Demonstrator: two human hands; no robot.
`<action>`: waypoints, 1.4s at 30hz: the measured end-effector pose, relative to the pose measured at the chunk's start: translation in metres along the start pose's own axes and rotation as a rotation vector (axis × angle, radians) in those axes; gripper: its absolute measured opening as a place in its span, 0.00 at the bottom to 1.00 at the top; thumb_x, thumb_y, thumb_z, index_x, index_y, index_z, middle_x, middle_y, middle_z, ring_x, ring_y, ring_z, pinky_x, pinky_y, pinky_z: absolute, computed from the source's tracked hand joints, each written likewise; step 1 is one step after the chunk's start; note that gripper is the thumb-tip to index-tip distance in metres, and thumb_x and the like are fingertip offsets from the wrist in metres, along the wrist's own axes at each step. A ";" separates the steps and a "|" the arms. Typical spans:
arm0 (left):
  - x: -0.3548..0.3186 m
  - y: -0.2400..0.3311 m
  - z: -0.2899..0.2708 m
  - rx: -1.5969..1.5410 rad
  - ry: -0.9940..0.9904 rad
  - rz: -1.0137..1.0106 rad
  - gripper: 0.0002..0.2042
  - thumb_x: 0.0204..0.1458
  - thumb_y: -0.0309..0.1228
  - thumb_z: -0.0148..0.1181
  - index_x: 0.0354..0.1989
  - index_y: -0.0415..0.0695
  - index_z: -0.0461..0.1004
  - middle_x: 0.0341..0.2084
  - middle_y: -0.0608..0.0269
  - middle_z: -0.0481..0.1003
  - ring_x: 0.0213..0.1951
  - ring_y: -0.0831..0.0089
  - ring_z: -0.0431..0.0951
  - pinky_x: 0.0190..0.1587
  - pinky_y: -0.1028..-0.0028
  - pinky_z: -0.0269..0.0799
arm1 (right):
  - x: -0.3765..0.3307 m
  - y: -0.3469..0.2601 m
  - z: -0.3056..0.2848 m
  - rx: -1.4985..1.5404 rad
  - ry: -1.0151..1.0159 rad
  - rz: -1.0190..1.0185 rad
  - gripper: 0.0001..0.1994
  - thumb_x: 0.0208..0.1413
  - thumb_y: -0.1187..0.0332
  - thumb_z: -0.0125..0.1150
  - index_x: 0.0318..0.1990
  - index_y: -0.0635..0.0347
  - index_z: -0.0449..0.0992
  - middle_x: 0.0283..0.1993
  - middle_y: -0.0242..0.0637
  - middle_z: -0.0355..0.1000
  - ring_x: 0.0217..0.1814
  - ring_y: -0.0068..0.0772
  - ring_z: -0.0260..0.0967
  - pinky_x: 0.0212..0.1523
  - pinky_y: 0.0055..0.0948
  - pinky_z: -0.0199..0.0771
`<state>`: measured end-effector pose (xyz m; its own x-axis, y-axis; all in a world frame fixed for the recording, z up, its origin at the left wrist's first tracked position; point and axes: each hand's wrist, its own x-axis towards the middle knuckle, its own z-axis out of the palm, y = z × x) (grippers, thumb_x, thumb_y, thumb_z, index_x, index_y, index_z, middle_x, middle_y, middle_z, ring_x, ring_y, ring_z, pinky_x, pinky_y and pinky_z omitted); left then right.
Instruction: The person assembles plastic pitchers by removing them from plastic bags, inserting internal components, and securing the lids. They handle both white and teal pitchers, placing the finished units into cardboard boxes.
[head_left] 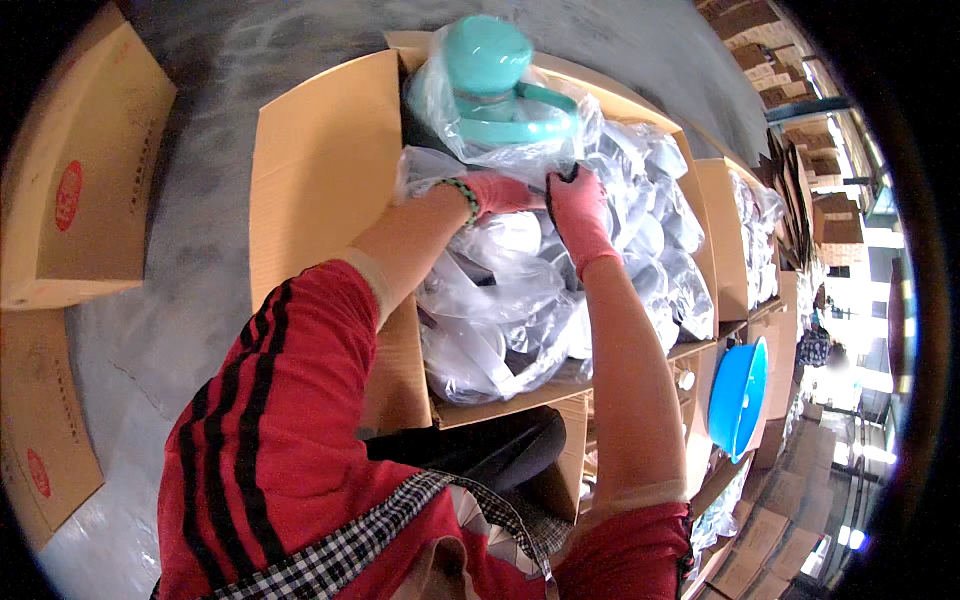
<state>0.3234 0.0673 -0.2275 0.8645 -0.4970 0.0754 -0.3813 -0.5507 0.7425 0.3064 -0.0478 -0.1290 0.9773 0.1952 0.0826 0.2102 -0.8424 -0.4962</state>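
A large open cardboard box [325, 170] stands in front of me, filled with clear plastic bags [520, 300] holding white and grey pieces I cannot make out. On top at the far side lies a teal item with a rounded cap and a looped handle [488, 55], wrapped in clear plastic. Just below it my pink-gloved left hand [492, 192] is closed at the plastic. My right hand [580, 215], in a pink glove with dark fingertips, pinches the plastic beside it. The two hands' fingertips nearly meet.
Closed cardboard boxes [90, 160] with red oval marks stand on the grey floor [215, 220] at left. To the right are another open box [722, 235] of bagged pieces, a blue basin [740, 400] and stacked cartons [770, 530]. A person [815, 348] is far off at right.
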 end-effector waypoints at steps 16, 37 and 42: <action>-0.004 -0.008 -0.021 0.187 0.949 -0.057 0.25 0.40 0.39 0.55 0.46 0.38 0.63 0.44 0.44 0.65 0.48 0.54 0.64 0.51 0.67 0.58 | -0.381 0.161 -0.137 -0.002 0.220 0.472 0.14 0.44 0.73 0.54 0.40 0.66 0.67 0.42 0.50 0.63 0.44 0.49 0.61 0.47 0.37 0.60; -0.065 0.111 -0.102 -0.647 0.404 -0.123 0.09 0.48 0.32 0.48 0.27 0.37 0.69 0.23 0.61 0.70 0.22 0.75 0.69 0.24 0.76 0.64 | -0.532 0.182 -0.056 -0.370 0.199 0.498 0.16 0.42 0.66 0.53 0.37 0.68 0.66 0.46 0.51 0.62 0.52 0.55 0.53 0.52 0.47 0.52; -0.045 0.272 -0.102 -0.790 0.255 0.267 0.11 0.50 0.29 0.45 0.37 0.37 0.69 0.31 0.60 0.71 0.33 0.73 0.72 0.39 0.76 0.67 | -0.540 0.190 -0.044 -0.364 0.314 0.557 0.20 0.42 0.64 0.57 0.41 0.68 0.65 0.45 0.51 0.62 0.52 0.52 0.55 0.52 0.44 0.52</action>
<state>0.2144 0.0085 0.0390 0.8613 -0.3262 0.3895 -0.3245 0.2367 0.9158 -0.1804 -0.3360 -0.2298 0.8920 -0.4175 0.1732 -0.3773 -0.8988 -0.2233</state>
